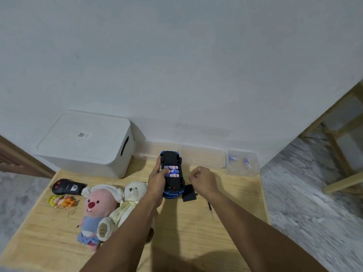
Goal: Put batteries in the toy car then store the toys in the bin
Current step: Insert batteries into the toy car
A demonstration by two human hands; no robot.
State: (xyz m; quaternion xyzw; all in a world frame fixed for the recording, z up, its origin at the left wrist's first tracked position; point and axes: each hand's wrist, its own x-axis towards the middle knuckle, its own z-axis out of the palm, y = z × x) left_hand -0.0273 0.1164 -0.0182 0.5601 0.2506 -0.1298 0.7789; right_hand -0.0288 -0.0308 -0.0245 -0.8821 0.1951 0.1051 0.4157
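A blue toy car (172, 185) lies upside down on the wooden table, its battery bay open with three blue-and-white batteries (172, 171) in it. My left hand (158, 179) grips the car's left side, thumb on the batteries. My right hand (203, 180) hovers just right of the car with fingers curled; I cannot tell if it holds anything. The black battery cover (189, 193) lies beside the car. A white lidded bin (86, 144) stands at the back left.
A pink plush (96, 209), a white teddy bear (127, 201), a black remote (67, 187) and a small yellow-orange figure (61, 201) lie on the left. A screwdriver (211, 211) lies right of the cover. Clear boxes (243, 161), one with batteries, line the wall.
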